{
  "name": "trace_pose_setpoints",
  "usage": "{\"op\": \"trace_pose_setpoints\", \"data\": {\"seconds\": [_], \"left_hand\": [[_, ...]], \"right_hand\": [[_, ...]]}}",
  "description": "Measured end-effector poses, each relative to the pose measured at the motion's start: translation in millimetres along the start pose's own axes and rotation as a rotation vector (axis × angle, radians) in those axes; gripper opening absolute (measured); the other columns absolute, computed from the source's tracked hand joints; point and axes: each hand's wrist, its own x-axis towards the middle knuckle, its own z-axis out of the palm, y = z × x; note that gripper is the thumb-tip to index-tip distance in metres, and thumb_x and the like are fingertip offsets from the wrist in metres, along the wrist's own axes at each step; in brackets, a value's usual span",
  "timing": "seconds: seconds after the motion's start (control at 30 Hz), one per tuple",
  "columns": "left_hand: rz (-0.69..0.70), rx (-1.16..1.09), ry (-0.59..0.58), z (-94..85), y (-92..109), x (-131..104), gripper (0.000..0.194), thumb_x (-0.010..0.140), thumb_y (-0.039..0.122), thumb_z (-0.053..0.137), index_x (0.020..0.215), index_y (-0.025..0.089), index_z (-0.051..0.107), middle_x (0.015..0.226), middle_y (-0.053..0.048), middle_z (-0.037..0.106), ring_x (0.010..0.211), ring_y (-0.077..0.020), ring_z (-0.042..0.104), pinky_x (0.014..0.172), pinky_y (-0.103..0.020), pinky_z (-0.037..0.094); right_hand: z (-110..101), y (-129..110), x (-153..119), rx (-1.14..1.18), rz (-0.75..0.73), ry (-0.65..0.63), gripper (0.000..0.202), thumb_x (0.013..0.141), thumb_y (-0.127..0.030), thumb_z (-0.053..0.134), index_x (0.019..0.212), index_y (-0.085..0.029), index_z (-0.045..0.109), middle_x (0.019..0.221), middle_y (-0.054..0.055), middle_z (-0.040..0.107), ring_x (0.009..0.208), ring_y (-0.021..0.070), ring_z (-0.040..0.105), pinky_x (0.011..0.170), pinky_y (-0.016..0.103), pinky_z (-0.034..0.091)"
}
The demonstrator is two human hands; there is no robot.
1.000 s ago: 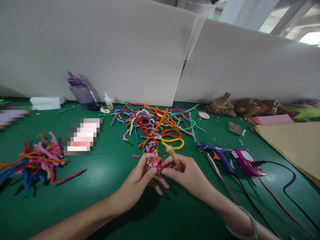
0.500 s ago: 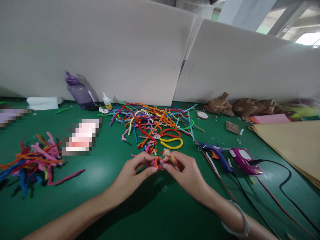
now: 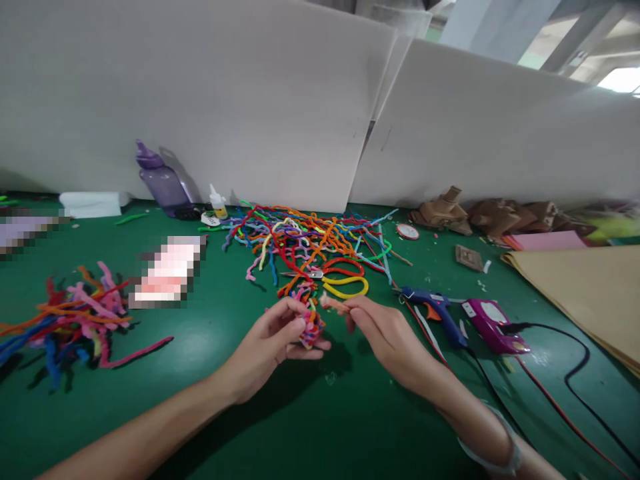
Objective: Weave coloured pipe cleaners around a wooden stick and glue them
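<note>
My left hand (image 3: 270, 343) is closed on a small round bundle of pipe cleaners (image 3: 313, 327), pink, orange and blue. Its lower fingers reach out beneath the bundle. Pinched between the fingertips of my right hand (image 3: 389, 333) is a thin beige-pink stick-like piece (image 3: 334, 305) with a pale, ragged tip. The tip points left, just above and apart from the bundle; its exact kind I cannot make out. Right behind the bundle lie short pipe-cleaner pieces (image 3: 303, 292). Scissors (image 3: 345, 287) with red and yellow handles rest beyond my hands.
A tangle of long pipe cleaners (image 3: 300, 233) spreads at the back; another heap (image 3: 75, 310) lies left. At right are a blue glue gun (image 3: 437, 310), a purple device (image 3: 493, 325) and trailing cords. A purple bottle (image 3: 163, 183) and small glue bottle (image 3: 217, 201) stand by the white partition (image 3: 200, 100).
My hands have moved apart. The right one has drawn back from the bundle and turned the beige-pink piece leftward. My left hand has tilted the bundle, showing more of it.
</note>
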Motion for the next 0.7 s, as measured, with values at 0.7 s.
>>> {"op": "trace_pose_setpoints", "data": {"seconds": [0.7], "left_hand": [[0.007, 0.159, 0.093, 2.2, -10, 2, 0.024, 0.086, 0.034, 0.057, 0.078, 0.017, 0.044, 0.069, 0.004, 0.06, 0.06, -0.015, 0.069, 0.056, -0.024, 0.054]], "right_hand": [[29, 3, -13, -0.639, -0.467, 0.151, 0.021, 0.094, -0.022, 0.046, 0.107, -0.013, 0.06, 0.065, 0.001, 0.058, 0.058, 0.0147, 0.05, 0.052, 0.031, 0.026]]}}
